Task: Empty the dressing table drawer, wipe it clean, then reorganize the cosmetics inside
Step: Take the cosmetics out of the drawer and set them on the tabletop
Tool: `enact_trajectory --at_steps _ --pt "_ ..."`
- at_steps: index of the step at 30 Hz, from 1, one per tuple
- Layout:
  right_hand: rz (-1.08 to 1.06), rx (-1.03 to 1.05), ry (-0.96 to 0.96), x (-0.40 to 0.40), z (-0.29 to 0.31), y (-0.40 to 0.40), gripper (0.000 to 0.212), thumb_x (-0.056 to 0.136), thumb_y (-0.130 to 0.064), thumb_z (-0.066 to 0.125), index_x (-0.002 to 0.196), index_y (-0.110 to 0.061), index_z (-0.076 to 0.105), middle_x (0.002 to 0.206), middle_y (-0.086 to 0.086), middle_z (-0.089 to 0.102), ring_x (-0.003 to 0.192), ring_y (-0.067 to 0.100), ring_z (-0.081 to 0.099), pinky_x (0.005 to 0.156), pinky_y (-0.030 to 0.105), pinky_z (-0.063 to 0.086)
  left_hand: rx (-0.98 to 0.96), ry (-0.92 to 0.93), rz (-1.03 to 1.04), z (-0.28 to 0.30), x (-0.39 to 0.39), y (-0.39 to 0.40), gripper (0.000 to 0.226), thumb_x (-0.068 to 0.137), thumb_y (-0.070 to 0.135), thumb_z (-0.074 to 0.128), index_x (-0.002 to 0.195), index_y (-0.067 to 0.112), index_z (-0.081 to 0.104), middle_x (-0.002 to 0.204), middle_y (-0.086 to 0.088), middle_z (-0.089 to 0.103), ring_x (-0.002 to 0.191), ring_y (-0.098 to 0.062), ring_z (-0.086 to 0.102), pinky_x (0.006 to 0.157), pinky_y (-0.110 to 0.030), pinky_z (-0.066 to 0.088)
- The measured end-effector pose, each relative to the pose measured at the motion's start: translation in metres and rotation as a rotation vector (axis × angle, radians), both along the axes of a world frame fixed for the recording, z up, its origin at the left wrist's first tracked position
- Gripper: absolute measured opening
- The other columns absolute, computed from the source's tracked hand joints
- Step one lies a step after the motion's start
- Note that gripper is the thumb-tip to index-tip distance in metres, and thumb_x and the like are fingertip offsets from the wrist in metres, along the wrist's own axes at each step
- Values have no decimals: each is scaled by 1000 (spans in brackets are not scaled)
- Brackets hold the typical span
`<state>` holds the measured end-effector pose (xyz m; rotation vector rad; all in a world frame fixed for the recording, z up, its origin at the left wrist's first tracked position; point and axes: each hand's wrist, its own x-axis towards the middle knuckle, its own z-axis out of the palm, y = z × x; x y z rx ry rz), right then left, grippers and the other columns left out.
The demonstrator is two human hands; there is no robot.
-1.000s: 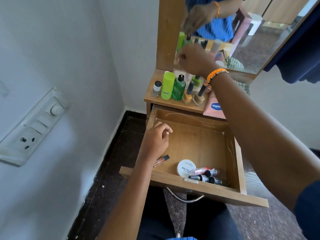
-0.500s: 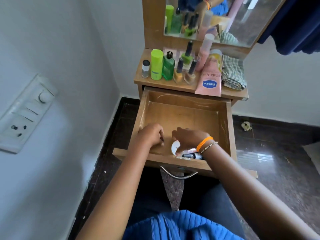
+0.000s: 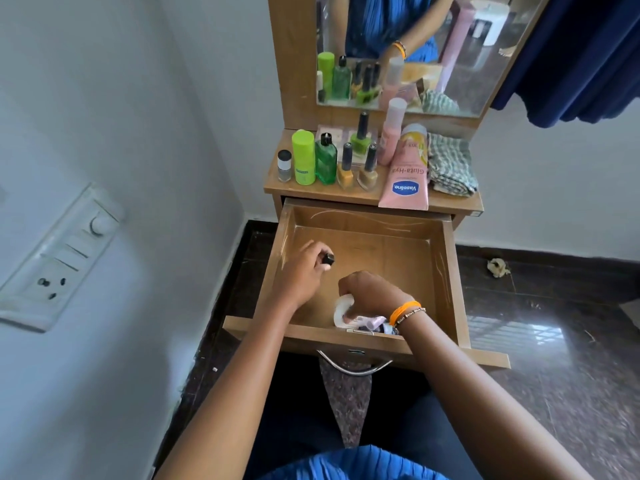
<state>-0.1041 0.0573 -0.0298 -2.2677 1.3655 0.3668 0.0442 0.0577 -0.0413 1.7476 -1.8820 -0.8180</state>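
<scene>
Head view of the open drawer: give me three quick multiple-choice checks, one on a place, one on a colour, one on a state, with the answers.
1. Where does the checked cloth lie?
A. in the drawer
B. on the tabletop, right of the Vaseline tube
C. on the floor

2. What colour is the wristband on the right hand?
A. orange
B. purple
C. white

3. What is the left hand doing?
A. lying flat on the drawer floor
B. pulling the drawer handle
C. holding a small dark-capped item

Answers:
1 B, the cloth sits beside the Vaseline tube on top.
2 A, the band at the wrist is orange.
3 C, its fingers curl round a dark-capped item above the drawer.
</scene>
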Motion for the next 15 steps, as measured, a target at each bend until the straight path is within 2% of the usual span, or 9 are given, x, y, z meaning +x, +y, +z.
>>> enact_trajectory --at_steps 2,4,7,9,12,15 --pt "-29 20 -79 -2 12 -5 34 76 -23 73 105 -12 60 109 11 63 96 26 57 70 30 40 -46 52 34 -1 2 -1 17 96 16 49 112 21 49 106 3 61 88 -14 61 70 -26 48" --pt "-60 -9 -142 -4 33 -13 27 79 -26 70 99 -11 60 99 9 64 87 25 56 69 33 41 -102 147 68 -2 4 0 13 98 23 45 111 23 44 96 0 64 80 -13 62 68 -29 52" --pt "-163 -105 -350 -8 78 -31 27 81 -27 69 97 -6 60 96 11 64 88 29 59 75 41 45 -208 245 98 0 5 -1 20 98 35 40 111 20 41 93 1 62 74 -5 60 57 -15 47" --pt "-254 -188 -495 -11 108 -49 26 85 -23 66 101 -4 59 99 13 64 91 29 59 79 42 47 -235 251 151 2 5 -3 20 98 26 43 116 17 43 96 4 63 77 -3 62 60 -14 51" --pt "-409 -351 -692 -7 142 -82 25 86 -22 63 108 -11 54 103 8 63 92 25 61 80 45 53 -263 260 160 2 7 -6 21 97 19 46 118 17 46 100 5 64 79 0 62 65 -13 52" --pt "-469 -466 -715 5 164 -122 26 89 -15 59 112 -8 51 105 8 58 92 21 59 74 33 54 -278 236 147 0 9 -4 22 97 19 47 119 17 46 101 3 65 81 -2 63 66 -12 52"
